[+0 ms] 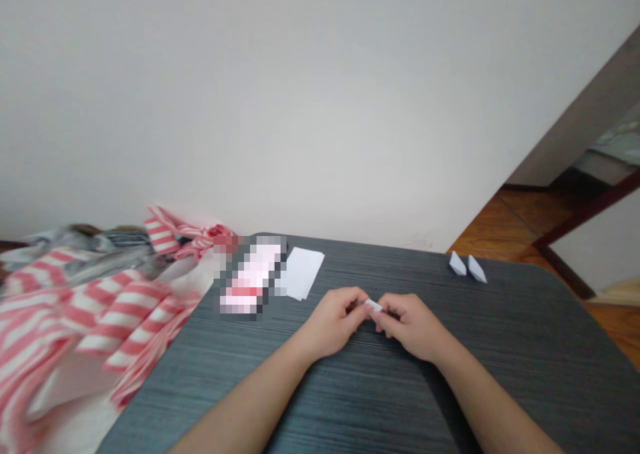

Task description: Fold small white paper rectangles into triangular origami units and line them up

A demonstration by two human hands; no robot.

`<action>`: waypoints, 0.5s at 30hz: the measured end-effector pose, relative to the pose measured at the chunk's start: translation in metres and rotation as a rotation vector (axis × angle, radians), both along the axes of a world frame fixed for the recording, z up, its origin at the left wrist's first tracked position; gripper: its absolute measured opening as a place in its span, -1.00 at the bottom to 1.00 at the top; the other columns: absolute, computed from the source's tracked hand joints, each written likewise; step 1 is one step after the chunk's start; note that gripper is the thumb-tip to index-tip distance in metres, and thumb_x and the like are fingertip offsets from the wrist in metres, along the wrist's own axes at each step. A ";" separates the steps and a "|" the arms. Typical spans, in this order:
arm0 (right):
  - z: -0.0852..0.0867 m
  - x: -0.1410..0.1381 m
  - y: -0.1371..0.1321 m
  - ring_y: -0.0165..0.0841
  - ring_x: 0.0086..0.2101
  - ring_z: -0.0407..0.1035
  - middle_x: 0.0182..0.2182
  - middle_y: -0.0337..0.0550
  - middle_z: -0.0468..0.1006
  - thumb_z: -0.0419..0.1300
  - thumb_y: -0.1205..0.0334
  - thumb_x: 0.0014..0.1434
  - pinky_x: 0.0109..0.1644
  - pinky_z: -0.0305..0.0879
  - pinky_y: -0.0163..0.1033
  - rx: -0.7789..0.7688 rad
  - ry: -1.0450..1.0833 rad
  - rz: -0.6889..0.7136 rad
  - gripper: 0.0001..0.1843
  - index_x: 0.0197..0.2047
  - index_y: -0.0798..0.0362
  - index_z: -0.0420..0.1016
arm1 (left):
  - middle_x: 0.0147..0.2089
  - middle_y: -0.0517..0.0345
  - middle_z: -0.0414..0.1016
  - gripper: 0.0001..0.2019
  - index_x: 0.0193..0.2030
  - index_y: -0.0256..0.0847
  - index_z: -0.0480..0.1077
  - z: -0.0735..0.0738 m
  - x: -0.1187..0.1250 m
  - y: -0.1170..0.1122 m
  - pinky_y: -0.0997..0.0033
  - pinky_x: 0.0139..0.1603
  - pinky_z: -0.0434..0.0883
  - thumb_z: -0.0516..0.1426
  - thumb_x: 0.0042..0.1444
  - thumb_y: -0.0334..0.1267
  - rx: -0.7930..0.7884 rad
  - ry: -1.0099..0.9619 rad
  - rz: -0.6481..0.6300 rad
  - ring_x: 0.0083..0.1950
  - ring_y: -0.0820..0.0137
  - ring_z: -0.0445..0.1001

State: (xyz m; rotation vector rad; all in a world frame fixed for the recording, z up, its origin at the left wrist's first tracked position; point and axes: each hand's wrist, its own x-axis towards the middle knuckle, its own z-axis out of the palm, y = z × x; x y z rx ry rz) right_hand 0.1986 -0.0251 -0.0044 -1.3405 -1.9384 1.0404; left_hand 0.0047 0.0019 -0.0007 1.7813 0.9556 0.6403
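The left hand (pixel 333 321) and right hand (pixel 411 327) pinch a small white folded paper strip (pixel 374 305) between their fingertips, fingers curled, hands almost touching, near the middle of the dark grey wood-grain desk (pixel 525 354). The strip's long axis runs roughly left to right, with neither hand clearly nearer; fingers hide most of it, so its folds cannot be made out. Toward the far edge lie a flat white paper sheet (pixel 301 273) and a pixelated, unidentifiable object (pixel 250 274). Two small folded pale paper pieces (pixel 467 268) sit by the far right corner.
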 end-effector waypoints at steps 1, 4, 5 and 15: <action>-0.001 0.000 0.000 -0.45 -0.59 0.30 -0.63 -0.29 0.44 0.15 0.21 0.26 -0.47 0.15 -0.38 0.007 -0.002 -0.001 -0.73 -0.47 0.08 0.45 | -0.53 0.25 0.36 -0.73 -0.36 -0.25 0.42 0.000 0.000 0.000 0.53 -0.44 0.20 0.06 0.27 -0.15 0.009 0.015 0.004 -0.48 0.48 0.30; -0.002 0.000 0.001 -0.45 -0.57 0.29 -0.61 -0.30 0.44 0.19 0.22 0.23 -0.47 0.14 -0.38 0.012 0.009 -0.001 -0.78 -0.45 0.08 0.46 | -0.54 0.25 0.35 -0.73 -0.37 -0.25 0.40 -0.001 -0.001 0.001 0.53 -0.43 0.20 0.04 0.28 -0.15 0.029 0.034 0.008 -0.47 0.47 0.30; -0.002 0.000 0.001 -0.45 -0.57 0.29 -0.60 -0.30 0.44 0.19 0.22 0.22 -0.48 0.14 -0.38 0.007 0.014 0.001 -0.79 -0.43 0.08 0.47 | -0.53 0.25 0.36 -0.72 -0.38 -0.25 0.40 -0.001 -0.002 0.001 0.52 -0.43 0.20 0.04 0.28 -0.15 0.034 0.038 0.007 -0.46 0.47 0.30; -0.002 0.000 0.000 -0.44 -0.58 0.32 -0.63 -0.28 0.45 0.12 0.19 0.29 -0.45 0.19 -0.37 0.010 -0.008 0.025 -0.68 -0.48 0.08 0.46 | -0.51 0.22 0.39 -0.73 -0.36 -0.24 0.45 0.001 -0.001 0.000 0.52 -0.41 0.22 0.05 0.27 -0.17 0.052 0.027 0.004 -0.44 0.45 0.32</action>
